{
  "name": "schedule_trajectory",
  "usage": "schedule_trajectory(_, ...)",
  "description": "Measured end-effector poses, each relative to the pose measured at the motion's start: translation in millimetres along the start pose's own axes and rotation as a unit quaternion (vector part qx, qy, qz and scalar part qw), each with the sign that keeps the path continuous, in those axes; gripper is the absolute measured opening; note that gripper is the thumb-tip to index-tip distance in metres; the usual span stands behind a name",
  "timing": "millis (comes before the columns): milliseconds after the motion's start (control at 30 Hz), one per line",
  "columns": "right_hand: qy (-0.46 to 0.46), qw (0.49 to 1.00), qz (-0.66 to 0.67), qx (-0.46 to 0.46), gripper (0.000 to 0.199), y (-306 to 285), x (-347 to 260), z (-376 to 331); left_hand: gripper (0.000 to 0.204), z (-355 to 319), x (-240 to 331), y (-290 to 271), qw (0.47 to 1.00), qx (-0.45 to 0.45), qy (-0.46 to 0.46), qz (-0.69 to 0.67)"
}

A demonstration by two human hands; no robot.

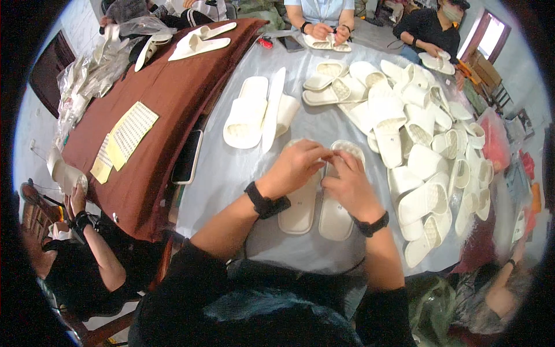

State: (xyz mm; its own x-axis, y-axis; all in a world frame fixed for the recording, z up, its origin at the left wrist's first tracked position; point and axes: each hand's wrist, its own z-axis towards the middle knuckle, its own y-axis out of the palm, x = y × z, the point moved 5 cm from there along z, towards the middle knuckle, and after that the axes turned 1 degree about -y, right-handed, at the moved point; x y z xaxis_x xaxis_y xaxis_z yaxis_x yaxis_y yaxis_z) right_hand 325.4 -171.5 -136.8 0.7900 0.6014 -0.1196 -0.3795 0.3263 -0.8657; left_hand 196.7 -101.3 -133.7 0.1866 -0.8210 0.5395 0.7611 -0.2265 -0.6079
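- Head view: the two hands are hiding the straps of a pair of white slippers [336,222], which is lying on the plastic-covered table [202,214] just left of the slipper heap [425,162], heel ends facing the wearer.
- Within the heap, white slippers are overlapping and partly covering one another.
- At the near right of the heap, a blurred person [500,295] is being cut off by the dark rim; beyond it, a co-worker in light blue [319,8] is losing the head to the top edge while handling a slipper [325,43].
- Left of the heap, two more slippers [245,130] are lying close together, one flat and one on its side.
- Farther left of the heap, a phone [188,157] is resting beside the brown cloth [173,87], where yellow papers [136,127] are lying.
- Left of the heap, the left hand [298,165] is reaching inward and the right hand [350,182] is angling in to meet it, fingers bending, half closed, fingertips nearly touching above the pair; whether they are pinching anything small, I cannot tell.
- Dark bands [372,224] are circling both wrists.
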Motion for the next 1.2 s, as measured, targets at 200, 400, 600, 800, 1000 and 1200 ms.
schedule_trajectory(200,0.066,0.979,0.160,0.107,0.013,-21,12,-3,0.035,5,21,-7,0.997,0.067,0.025,0.019)
schedule_trajectory(400,0.258,0.902,0.302,0.167,0.016,-10,28,-18,0.026,0,16,0,0.983,0.044,-0.056,-0.168)
schedule_trajectory(600,0.280,0.887,0.323,0.173,0.017,-3,26,-18,0.020,-5,2,14,0.960,-0.009,-0.116,-0.256)
schedule_trajectory(800,0.279,0.890,0.318,0.169,0.016,-3,26,-16,0.019,-7,-17,22,0.925,0.005,-0.176,-0.337)
schedule_trajectory(1000,0.237,0.931,0.232,0.155,0.010,-8,23,-14,0.016,-6,-15,22,0.931,0.030,-0.159,-0.327)
schedule_trajectory(1200,0.230,0.930,0.240,0.155,0.010,-11,18,-13,0.016,-8,-19,24,0.920,0.005,-0.185,-0.345)
